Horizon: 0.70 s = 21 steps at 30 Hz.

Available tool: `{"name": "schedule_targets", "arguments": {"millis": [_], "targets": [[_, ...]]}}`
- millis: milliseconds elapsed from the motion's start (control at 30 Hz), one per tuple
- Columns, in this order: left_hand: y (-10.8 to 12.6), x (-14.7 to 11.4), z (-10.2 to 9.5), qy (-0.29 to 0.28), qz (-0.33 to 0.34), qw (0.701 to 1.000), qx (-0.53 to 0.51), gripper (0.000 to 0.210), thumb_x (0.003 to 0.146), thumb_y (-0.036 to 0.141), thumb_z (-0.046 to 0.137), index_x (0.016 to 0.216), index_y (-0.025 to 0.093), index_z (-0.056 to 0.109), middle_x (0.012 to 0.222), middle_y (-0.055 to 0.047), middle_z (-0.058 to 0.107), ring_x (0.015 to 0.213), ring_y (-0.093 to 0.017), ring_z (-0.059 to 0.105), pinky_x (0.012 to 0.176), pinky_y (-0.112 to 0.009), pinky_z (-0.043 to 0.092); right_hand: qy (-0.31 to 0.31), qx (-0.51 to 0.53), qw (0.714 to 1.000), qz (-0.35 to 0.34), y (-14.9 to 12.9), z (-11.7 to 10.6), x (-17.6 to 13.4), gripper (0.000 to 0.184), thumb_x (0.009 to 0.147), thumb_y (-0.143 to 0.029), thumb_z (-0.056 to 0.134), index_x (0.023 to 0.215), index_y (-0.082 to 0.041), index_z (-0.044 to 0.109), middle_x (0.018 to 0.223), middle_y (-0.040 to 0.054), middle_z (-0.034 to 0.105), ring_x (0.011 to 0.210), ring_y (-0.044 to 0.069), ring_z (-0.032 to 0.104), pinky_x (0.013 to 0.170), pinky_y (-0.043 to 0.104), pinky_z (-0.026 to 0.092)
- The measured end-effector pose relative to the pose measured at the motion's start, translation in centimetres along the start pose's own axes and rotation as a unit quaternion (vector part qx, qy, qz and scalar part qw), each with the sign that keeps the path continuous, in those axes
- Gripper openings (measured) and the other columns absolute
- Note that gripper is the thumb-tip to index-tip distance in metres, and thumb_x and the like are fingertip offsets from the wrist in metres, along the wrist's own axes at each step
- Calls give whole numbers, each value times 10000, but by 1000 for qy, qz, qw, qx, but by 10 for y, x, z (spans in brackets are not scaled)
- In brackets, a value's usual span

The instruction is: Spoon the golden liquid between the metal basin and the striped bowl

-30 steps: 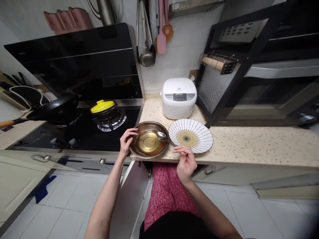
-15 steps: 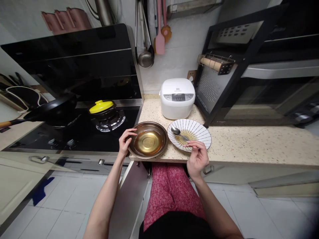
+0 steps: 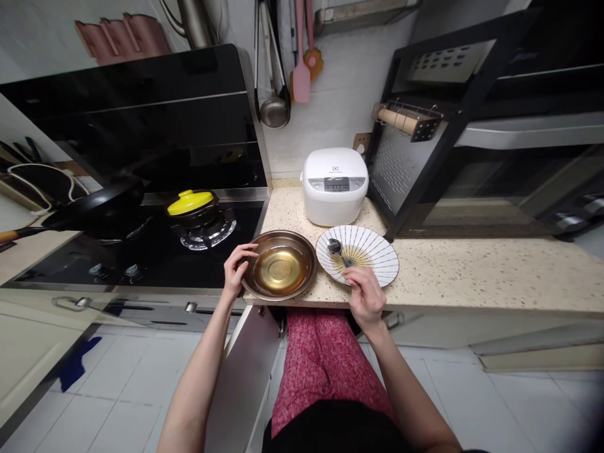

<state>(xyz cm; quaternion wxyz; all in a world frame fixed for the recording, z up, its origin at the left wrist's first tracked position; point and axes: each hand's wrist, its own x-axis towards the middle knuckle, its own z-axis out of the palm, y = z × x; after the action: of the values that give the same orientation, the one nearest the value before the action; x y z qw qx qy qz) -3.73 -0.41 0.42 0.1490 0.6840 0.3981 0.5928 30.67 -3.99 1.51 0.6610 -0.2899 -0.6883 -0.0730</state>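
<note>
Now, going left to right with the metal bowl (image 3: 310,251) as landmark, a dark, round wok (image 3: 94,207) with a wooden handle stands well to its left on the smooth black glass hob (image 3: 155,251). Nearer, also left of the bowl and behind it, a small dark pot wears a glossy yellow lid (image 3: 190,202), above a crinkled foil ring (image 3: 210,236).

At the bowl's left rim is the left hand (image 3: 234,272), fingers and thumb curved apart; whether they press the rim between them I cannot tell. The bowl itself is round and shallow, its metal worn to a brownish sheen, with clear amber liquid over a ringed golden base.

Just right of the bowl, the spoon (image 3: 335,246) has changed place: a second ago its head was over the bowl, and now it is over the left part of the plate (image 3: 384,261). So the spoon work, as I judge it, has passed from bowl to plate. The right hand (image 3: 367,301), right of the bowl and slightly nearer the body, has its grip closed in a pinch on the spoon's slim metal handle; whether the head touches the plate is unclear.

That plate is white, glossy and oval-looking, with dark lines raying from its centre and a thin yellowish pool in the middle. Both vessels sit on the speckled, beige table (image 3: 472,270). Behind the plate, right of the bowl, stands a rounded white rice cooker (image 3: 335,198).
</note>
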Motion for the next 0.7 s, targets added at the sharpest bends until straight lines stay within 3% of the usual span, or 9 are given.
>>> {"name": "schedule_targets", "arguments": {"millis": [200,400,700], "targets": [[1,1,0,1,1,1000,3,393,959,530,557,958,199,769,1219,-141,744,1153,-348,667,1029,-530,508,-86,-11,994,-70,4,-3,0,220,991,-104,551,1059,-240,710,911,65,773,809,207,715,686,369,573],[2,1,1,0,5,1000,-1,369,962,504,563,960,201,774,1219,-138,746,1152,-343,667,1029,-523,506,-116,5,990,-81,3,-3,1,235,985,-98,553,1073,-238,721,919,69,774,816,205,711,695,366,579],[4,1,1,-2,1,1000,14,407,964,541,546,953,199,764,1217,-142,742,1152,-347,670,1028,-531,514,0,-1,1000,4,-7,-1,0,162,1014,-156,554,1046,-250,683,869,47,758,800,217,729,699,380,573]]}}
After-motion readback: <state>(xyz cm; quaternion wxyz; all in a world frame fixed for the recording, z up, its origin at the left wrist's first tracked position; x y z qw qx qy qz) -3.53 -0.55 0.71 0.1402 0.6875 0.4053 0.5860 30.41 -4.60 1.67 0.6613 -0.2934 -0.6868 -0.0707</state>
